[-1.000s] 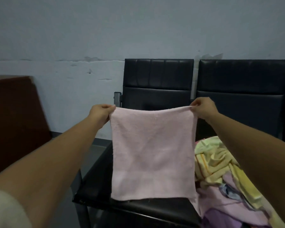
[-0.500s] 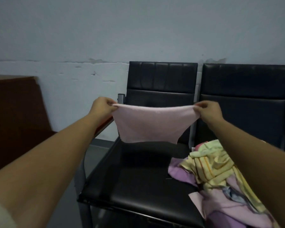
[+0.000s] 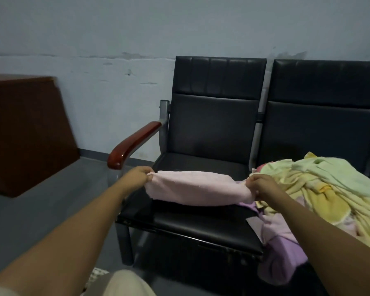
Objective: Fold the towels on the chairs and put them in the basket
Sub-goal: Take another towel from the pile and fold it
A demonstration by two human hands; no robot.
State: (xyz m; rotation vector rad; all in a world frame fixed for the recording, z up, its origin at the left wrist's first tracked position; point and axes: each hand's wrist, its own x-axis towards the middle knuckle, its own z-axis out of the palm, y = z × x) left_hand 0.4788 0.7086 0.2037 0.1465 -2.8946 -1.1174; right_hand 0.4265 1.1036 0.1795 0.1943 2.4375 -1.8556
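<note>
A pale pink towel [image 3: 198,188] is stretched between my hands, low over the seat of the left black chair [image 3: 192,223]. It looks doubled over into a narrow band. My left hand [image 3: 139,175] pinches its left end and my right hand [image 3: 262,186] pinches its right end. A heap of unfolded towels [image 3: 320,189], yellow, green and lilac, lies on the right chair and spills over the seat's front edge. No basket is in view.
The left chair has a red-brown wooden armrest [image 3: 135,144] beside my left hand. A brown wooden panel [image 3: 24,133] leans against the wall at left, above grey floor. My knee [image 3: 124,283] shows at the bottom edge.
The pink towel hung full length from my raised hands, then its lower half swung up. Both hands have come down with it to just over the left chair's seat.
</note>
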